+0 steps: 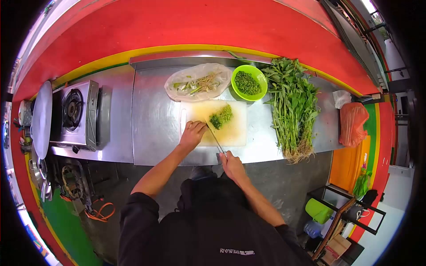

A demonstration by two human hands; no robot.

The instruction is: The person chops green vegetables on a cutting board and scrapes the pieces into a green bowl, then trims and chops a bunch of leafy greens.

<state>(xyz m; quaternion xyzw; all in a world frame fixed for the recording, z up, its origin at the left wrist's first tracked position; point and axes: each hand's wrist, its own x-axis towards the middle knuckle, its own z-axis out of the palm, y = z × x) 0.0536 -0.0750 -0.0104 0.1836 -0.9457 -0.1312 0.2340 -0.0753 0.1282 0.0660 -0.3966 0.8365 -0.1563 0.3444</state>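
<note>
A white cutting board lies on the steel counter, with a small heap of chopped greens near its middle. My right hand is closed on the handle of a knife, whose blade points up and left over the board. At the board's left part, my left hand rests with fingers curled beside the blade tip; what they press, if anything, is too small to tell. Behind the board are a green bowl of chopped greens and a clear plastic bag with root trimmings.
Leafy stalks with roots lie to the board's right. Farther right sits a red plastic bag beside a small white one. A gas stove stands at the left. The steel counter ends just in front of the board.
</note>
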